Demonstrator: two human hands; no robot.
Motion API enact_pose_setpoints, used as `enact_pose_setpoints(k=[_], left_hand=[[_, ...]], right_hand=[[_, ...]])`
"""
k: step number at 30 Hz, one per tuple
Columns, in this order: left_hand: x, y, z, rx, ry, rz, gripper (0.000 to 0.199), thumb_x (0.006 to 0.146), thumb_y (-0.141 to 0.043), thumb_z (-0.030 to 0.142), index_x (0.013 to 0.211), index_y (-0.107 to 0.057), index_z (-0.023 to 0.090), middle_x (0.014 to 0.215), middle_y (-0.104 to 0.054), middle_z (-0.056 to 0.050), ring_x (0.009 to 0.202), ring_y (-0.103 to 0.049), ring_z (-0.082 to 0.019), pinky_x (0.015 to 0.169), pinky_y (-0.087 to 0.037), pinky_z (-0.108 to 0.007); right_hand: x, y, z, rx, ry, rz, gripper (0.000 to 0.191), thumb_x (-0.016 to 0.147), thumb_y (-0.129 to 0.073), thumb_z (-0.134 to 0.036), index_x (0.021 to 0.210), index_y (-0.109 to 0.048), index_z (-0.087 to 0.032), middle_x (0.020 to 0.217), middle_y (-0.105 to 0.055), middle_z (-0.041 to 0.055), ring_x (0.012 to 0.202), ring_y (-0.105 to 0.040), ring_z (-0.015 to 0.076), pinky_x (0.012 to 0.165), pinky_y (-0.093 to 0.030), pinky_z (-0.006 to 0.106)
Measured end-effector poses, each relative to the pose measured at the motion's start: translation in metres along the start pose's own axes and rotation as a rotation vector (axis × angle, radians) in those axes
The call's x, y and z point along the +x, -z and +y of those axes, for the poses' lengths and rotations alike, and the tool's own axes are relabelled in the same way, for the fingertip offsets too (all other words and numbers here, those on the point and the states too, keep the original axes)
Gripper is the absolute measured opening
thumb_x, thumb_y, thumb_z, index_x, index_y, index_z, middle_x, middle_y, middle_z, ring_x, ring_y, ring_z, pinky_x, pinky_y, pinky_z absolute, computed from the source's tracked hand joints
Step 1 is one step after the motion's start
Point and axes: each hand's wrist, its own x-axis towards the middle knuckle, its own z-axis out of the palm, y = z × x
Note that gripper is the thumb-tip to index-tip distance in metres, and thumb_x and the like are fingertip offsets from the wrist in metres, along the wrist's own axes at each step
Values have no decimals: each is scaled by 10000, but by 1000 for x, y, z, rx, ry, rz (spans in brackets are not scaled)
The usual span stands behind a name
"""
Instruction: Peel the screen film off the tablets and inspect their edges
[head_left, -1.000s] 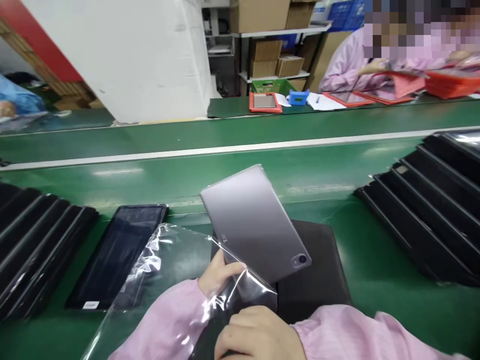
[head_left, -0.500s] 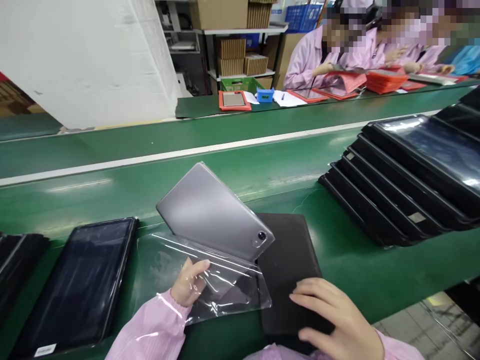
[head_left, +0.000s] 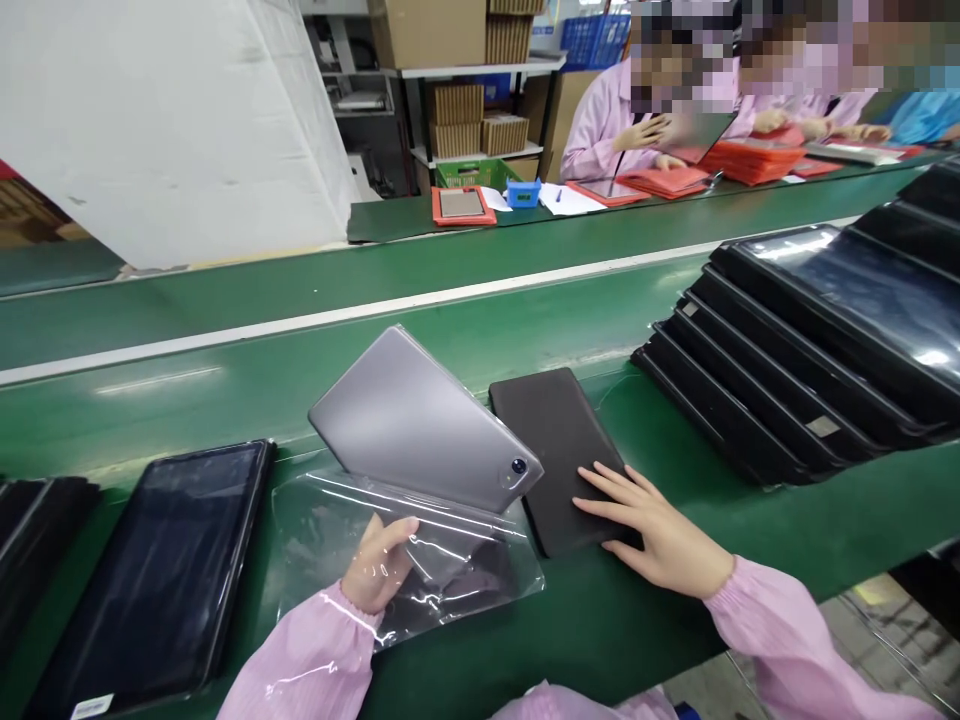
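Observation:
My left hand (head_left: 379, 565) grips a clear plastic bag (head_left: 465, 590), its thumb stretched along the film and its other fingers partly hidden by the plastic. Just beyond, a silver-grey tablet (head_left: 420, 415) lies back up, tilted across the bench, its camera at the lower right corner. The bag's upper edge meets the tablet's near edge. A flat matte-black slab (head_left: 555, 440), either a tablet or a case, lies to the right, partly under the tablet's corner. My right hand (head_left: 656, 525) rests on this slab with fingers spread.
A dark-screened tablet (head_left: 161, 570) with a white label lies at left, near more black slabs (head_left: 37, 550). A fanned stack of black tablets (head_left: 795, 350) stands at right. Across the green bench (head_left: 300, 325), co-workers in pink sit by red sleeves (head_left: 754, 160) and a blue box (head_left: 523, 192).
My right hand has slid forward with the black slab, which now lies farther from me. My left hand and the silver tablet have barely moved. A co-worker across the bench has raised a tablet.

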Motion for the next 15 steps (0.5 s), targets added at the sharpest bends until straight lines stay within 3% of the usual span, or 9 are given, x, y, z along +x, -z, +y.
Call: enact_pose_setpoints(k=[5, 9, 12, 15], left_hand=[[14, -33, 2, -68, -99, 37, 351, 507, -874, 214, 719, -600, 158, 618, -694, 18, 565, -673, -166, 562, -547, -265], [25, -52, 5, -102, -124, -41, 355, 523, -859, 226, 788, -631, 163, 675, -718, 5, 671, -718, -212, 697, -583, -333], [24, -51, 5, -73, -120, -87, 381, 541, -855, 237, 856, -651, 171, 740, -738, -15, 756, -736, -253, 773, -588, -388], [17, -40, 2, -16, -89, -50, 368, 487, -866, 171, 777, -639, 161, 663, -710, -5, 638, -712, -226, 670, -581, -346]], right_hand=[[19, 4, -10, 29, 8, 7, 586, 745, -606, -118, 1306, -650, -281, 1549, -438, 89, 1460, -344, 340, 1177, -180, 669], [26, 16, -19, 63, -34, 9, 468, 806, -648, -241, 1272, -671, -248, 1490, -513, 120, 1408, -432, 363, 1152, -249, 680], [36, 36, -34, 112, -14, 237, 474, 884, -624, -341, 1343, -608, -221, 1389, -613, 131, 1339, -522, 341, 1135, -335, 637], [48, 57, -58, 194, 130, 511, 501, 907, -616, -379, 1385, -563, -237, 1388, -609, 119, 1336, -518, 324, 1108, -414, 546]])
